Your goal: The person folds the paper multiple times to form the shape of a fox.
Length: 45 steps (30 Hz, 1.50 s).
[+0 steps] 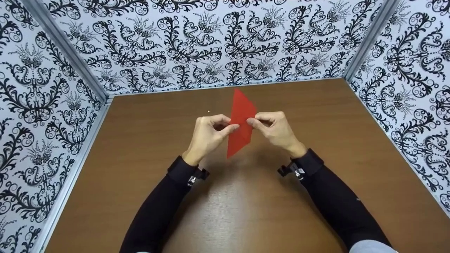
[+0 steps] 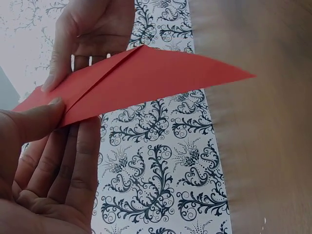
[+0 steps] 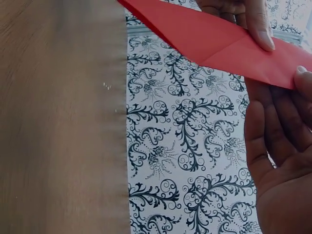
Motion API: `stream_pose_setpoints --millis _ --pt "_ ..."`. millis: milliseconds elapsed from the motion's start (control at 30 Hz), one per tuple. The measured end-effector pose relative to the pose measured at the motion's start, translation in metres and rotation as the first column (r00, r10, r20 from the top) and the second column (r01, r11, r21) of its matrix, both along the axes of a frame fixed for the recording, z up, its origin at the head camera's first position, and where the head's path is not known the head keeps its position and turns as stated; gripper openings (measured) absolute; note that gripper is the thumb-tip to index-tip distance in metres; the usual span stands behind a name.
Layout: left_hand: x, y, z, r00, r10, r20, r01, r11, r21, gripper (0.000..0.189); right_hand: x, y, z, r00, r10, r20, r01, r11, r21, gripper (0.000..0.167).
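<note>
A folded sheet of red paper (image 1: 240,121) is held up above the table between both hands, its long edge running nearly upright in the head view. My left hand (image 1: 210,135) pinches its left edge, thumb on the near face and fingers behind. At the opposite edge my right hand (image 1: 276,130) pinches it the same way. Seen from the left wrist, the red paper (image 2: 141,80) tapers to a sharp point and has a slanting folded layer across it. In the right wrist view faint creases cross the paper (image 3: 219,41) near the thumbs.
Beneath the hands lies a brown wooden table (image 1: 147,116). White walls (image 1: 197,38) with a black scroll pattern close it in at the back and both sides, with metal posts at the corners. Dark cuffs (image 1: 182,171) with small cameras circle both wrists.
</note>
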<state>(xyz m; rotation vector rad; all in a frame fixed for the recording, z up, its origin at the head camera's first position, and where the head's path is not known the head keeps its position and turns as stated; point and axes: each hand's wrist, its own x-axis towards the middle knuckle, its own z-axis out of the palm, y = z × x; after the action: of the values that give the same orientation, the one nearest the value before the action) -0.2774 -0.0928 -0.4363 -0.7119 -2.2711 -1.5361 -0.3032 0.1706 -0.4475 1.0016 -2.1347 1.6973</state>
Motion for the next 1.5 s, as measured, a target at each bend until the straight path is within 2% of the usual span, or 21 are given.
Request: stream_pose_setpoints --millis 300,533,700,867,1067,1233,1500 --pt "-0.002 -0.002 0.006 1.0 0.009 0.005 -0.009 0.996 0.092 0.008 0.0 -0.005 -0.005 0.999 0.03 0.043 -0.033 0.997 0.071 0.02" --pt "-0.004 -0.005 0.005 0.999 0.027 0.022 -0.03 0.989 0.146 0.01 0.003 -0.007 -0.01 0.996 0.032 0.08 -0.041 0.992 0.123 0.025" --pt "-0.004 -0.008 0.005 0.999 0.04 0.028 -0.044 0.983 0.179 0.011 0.004 -0.008 -0.013 0.993 0.039 0.114 -0.056 0.987 0.151 0.016" --pt "-0.005 -0.01 0.006 0.997 0.058 0.047 -0.067 0.975 0.213 0.009 0.003 -0.01 -0.016 0.993 0.041 0.112 -0.064 0.977 0.206 0.016" --pt "-0.007 -0.011 0.008 0.996 0.066 0.059 -0.079 0.966 0.247 0.01 0.002 -0.01 -0.016 0.994 0.046 0.097 -0.066 0.976 0.21 0.017" --pt "-0.01 -0.014 0.007 0.996 0.065 0.068 -0.079 0.97 0.232 0.01 0.001 -0.011 -0.016 0.997 0.029 0.077 -0.045 0.976 0.215 0.018" --pt "-0.009 -0.015 0.011 0.993 0.104 0.06 -0.112 0.982 0.15 0.011 -0.001 -0.002 -0.008 0.996 -0.048 0.075 0.031 0.976 0.217 0.011"
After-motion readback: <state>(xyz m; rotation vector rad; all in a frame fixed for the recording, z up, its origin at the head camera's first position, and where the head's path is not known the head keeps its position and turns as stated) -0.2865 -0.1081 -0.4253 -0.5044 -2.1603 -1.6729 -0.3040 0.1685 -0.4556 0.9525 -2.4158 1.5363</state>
